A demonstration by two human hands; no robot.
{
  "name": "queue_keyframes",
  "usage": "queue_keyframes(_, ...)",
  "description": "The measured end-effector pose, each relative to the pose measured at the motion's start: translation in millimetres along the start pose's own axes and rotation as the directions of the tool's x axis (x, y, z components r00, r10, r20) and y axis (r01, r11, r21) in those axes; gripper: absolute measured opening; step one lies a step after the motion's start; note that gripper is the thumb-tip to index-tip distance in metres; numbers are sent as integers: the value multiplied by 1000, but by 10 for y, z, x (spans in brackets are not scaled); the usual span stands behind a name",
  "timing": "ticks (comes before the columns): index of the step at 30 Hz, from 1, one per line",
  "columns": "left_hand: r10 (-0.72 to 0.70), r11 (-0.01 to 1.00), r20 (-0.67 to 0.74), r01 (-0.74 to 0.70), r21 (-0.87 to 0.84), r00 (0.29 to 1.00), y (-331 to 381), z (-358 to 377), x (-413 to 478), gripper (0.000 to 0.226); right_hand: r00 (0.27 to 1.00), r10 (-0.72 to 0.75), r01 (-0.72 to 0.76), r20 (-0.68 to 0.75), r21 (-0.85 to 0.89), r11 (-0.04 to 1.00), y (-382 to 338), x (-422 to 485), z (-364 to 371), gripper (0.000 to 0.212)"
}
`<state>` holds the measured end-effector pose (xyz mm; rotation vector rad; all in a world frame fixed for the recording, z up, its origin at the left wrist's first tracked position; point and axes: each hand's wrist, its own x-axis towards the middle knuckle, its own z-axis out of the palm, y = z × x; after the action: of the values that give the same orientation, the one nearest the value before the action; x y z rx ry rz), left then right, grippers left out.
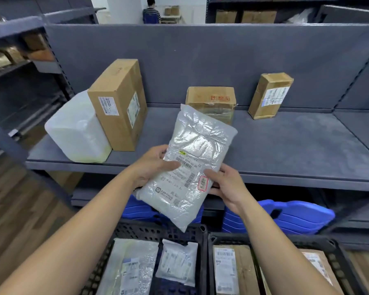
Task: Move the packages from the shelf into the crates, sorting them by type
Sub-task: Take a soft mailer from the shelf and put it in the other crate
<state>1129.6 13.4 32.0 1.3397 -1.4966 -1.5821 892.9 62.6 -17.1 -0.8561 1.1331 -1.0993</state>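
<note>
I hold a white plastic mailer bag with a barcode label in front of the grey shelf. My left hand grips its left edge, thumb on the label. My right hand grips its lower right edge. On the shelf stand a tall cardboard box, a small cardboard box, another small box and a bulky white bagged parcel. Below, the left black crate holds plastic mailers. Cardboard boxes lie in the right black crate.
Blue plastic crates are stacked under the shelf. A wooden floor lies to the left. More shelving with boxes stands at the far left and back. A person sits far behind the shelf.
</note>
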Motion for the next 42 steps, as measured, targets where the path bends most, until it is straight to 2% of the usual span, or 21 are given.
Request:
queue_keyframes(4, -44, 998, 50, 47, -49, 998, -75, 4, -90, 38, 997, -74, 74, -20, 36, 997, -35, -1, 39, 23)
queue_keyframes(15, -27, 993, 37, 31, -114, 999, -265, -53, -173, 34, 986, -161, 157, -49, -70, 985, -65, -93, 137, 20)
queue_keyframes(21, -25, 992, 21, 27, -126, 999, -364, -64, -200, 32, 938, -326, 287, -121, -259, 922, 67, -209, 191, 28)
queue_keyframes(23, -32, 991, 10, 34, -132, 999, -379, -60, -236, 32, 914, -388, 327, -118, -351, 877, 131, -228, 181, 35)
queue_keyframes(26, -37, 988, -19, 34, -147, 999, -367, -50, -318, 32, 892, -436, 296, -122, -571, 766, 236, -244, 62, 43)
queue_keyframes(27, -35, 987, -37, 28, -157, 999, -356, -48, -347, 32, 878, -470, 289, -91, -682, 672, 262, -250, 2, 48)
queue_keyframes(29, -24, 985, -61, 13, -172, 998, -320, -34, -419, 33, 805, -590, 309, 55, -888, 339, 297, -287, -118, 62)
queue_keyframes(30, -19, 985, -65, 7, -173, 998, -297, -15, -466, 33, 758, -634, 331, 152, -928, 173, 318, -298, -171, 69)
queue_keyframes(31, -18, 985, -67, 6, -171, 998, -273, 13, -516, 33, 723, -654, 353, 222, -933, 73, 341, -301, -220, 74)
queue_keyframes(32, -21, 986, -66, 10, -167, 998, -251, 45, -569, 33, 707, -657, 375, 262, -926, 35, 339, -322, -233, 75)
queue_keyframes(33, -27, 987, -64, 17, -162, 998, -234, 78, -621, 33, 695, -660, 405, 285, -914, 32, 339, -340, -226, 72)
queue_keyframes(34, -30, 988, -62, 20, -155, 998, -215, 113, -671, 33, 690, -661, 448, 294, -891, 71, 320, -365, -212, 68)
queue_keyframes(36, -25, 991, -63, 17, -136, 998, -174, 177, -757, 34, 725, -623, 506, 294, -841, 192, 239, -450, -150, 59)
queue_keyframes(37, -23, 991, -73, 13, -133, 997, -162, 200, -790, 34, 728, -620, 515, 291, -830, 215, 193, -490, -112, 55)
queue_keyframes(38, -23, 990, -85, 12, -138, 996, -153, 216, -825, 35, 702, -648, 537, 297, -818, 207, 202, -503, -107, 55)
queue_keyframes(39, -27, 990, -91, 14, -144, 995, -143, 233, -861, 35, 697, -664, 549, 270, -797, 252, 202, -528, -93, 56)
queue_keyframes(42, -34, 988, -97, 19, -156, 995, -128, 271, -956, 34, 645, -679, 599, 350, -784, 165, 279, -508, -62, 53)
